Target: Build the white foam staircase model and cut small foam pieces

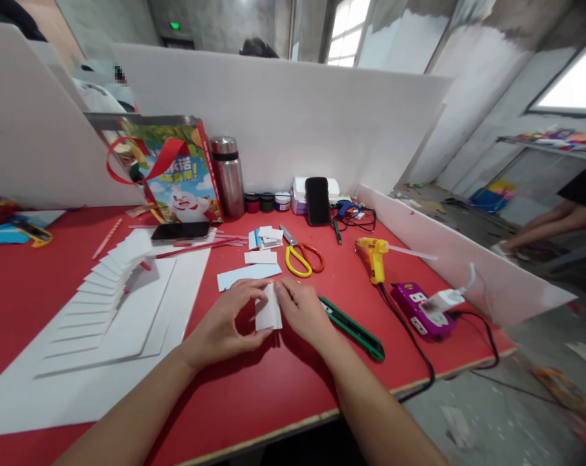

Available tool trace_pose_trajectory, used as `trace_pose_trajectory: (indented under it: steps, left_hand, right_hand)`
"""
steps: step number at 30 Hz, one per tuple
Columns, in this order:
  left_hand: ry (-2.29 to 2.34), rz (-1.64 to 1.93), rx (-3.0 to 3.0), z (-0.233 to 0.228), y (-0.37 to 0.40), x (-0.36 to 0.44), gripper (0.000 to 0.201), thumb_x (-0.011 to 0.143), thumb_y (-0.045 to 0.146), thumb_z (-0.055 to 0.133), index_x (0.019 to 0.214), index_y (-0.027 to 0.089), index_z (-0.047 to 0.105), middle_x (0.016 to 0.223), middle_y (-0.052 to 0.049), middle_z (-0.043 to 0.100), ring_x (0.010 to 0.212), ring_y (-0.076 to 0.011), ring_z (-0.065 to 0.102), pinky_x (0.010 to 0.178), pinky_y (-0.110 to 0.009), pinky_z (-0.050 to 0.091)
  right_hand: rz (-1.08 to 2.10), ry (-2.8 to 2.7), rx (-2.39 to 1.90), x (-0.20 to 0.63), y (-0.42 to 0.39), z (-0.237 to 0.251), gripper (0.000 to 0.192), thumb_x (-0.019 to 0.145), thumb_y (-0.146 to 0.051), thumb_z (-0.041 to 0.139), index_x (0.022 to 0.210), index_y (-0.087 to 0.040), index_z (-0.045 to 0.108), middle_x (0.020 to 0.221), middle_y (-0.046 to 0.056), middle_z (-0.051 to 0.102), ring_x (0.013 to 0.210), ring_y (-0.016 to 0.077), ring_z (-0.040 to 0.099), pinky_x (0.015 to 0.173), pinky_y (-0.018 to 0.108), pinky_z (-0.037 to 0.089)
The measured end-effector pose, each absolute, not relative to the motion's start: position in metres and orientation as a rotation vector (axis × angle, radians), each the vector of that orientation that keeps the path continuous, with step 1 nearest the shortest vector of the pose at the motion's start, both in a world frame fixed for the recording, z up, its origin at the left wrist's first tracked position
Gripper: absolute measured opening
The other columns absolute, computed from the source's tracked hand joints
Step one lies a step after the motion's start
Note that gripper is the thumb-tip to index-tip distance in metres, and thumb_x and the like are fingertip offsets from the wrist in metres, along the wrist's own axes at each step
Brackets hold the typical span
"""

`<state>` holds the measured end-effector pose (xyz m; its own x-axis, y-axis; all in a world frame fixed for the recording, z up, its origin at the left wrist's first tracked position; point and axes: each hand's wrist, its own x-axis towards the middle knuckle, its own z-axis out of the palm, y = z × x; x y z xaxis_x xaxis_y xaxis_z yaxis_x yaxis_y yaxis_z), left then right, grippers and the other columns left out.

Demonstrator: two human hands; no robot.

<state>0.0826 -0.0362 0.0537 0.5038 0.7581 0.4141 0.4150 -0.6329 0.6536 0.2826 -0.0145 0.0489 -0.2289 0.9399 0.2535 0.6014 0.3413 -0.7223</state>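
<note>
Foam pieces: a small stack of white foam pieces [268, 309] stands on edge at lower centre of the frame, on the red table [41, 285].
Room: bare red surface lies in front of it toward the table's front edge; a green utility knife [354, 327] lies just to its right, white sheets [123, 330] to its left.
Axis: the long side runs up and down in the frame, top tilted slightly right.
Left hand: the left hand [225, 327] comes in from lower left, thumb and fingertips pinching the stack's left face.
Right hand: the right hand [305, 314] comes in from lower right, fingers curled, pinching the right face.
Behind: yellow scissors [300, 257] and a glue gun [373, 255] lie toward centre right.
</note>
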Motion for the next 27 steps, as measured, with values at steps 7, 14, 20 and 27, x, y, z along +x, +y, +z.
trace_pose_trajectory:
  steps: [7, 14, 20, 27]
  left_hand:
    - [1.049, 0.808, 2.320, 0.056, -0.036, 0.084, 0.037, 0.082, 0.033, 0.075, 0.112, 0.024, 0.056, 0.135, -0.013, 0.061, 0.123, -0.0297, 0.057, 0.100, -0.047, 0.050]
    - [1.130, 0.809, 2.420, 0.048, -0.038, 0.091, 0.039, 0.082, 0.037, 0.074, 0.114, 0.022, 0.059, 0.126, -0.013, 0.067, 0.117, -0.0320, 0.062, 0.098, -0.049, 0.052]
    - [1.282, 0.775, 2.413, 0.036, -0.046, 0.099, 0.039, 0.086, 0.038, 0.069, 0.118, 0.019, 0.057, 0.132, -0.017, 0.061, 0.122, -0.0344, 0.057, 0.101, -0.053, 0.051]
    - [1.295, 0.738, 2.390, 0.040, -0.049, 0.097, 0.030, 0.086, 0.035, 0.068, 0.109, 0.021, 0.056, 0.128, -0.014, 0.060, 0.119, -0.0339, 0.055, 0.100, -0.053, 0.050]
  right_hand:
    - [0.165, -1.977, -1.572, 0.329, -0.056, 0.070, 0.022, 0.101, -0.030, 0.047, 0.102, -0.016, 0.064, 0.095, 0.012, 0.067, 0.090, 0.0266, 0.058, 0.079, 0.035, 0.039]
    - [-0.339, -2.394, -1.754, 0.364, -0.073, 0.050, 0.034, 0.097, -0.020, 0.055, 0.130, -0.016, 0.061, 0.101, 0.014, 0.066, 0.090, 0.0294, 0.057, 0.080, 0.040, 0.045]
    - [-0.228, -2.446, -1.831, 0.370, -0.064, 0.054, 0.014, 0.089, -0.017, 0.061, 0.102, -0.012, 0.065, 0.092, 0.015, 0.065, 0.081, 0.0280, 0.063, 0.073, 0.037, 0.046]
    - [0.642, -2.243, -1.815, 0.353, -0.060, 0.086, 0.010, 0.094, -0.027, 0.057, 0.101, -0.022, 0.054, 0.070, 0.002, 0.067, 0.058, 0.0201, 0.065, 0.049, 0.027, 0.032]
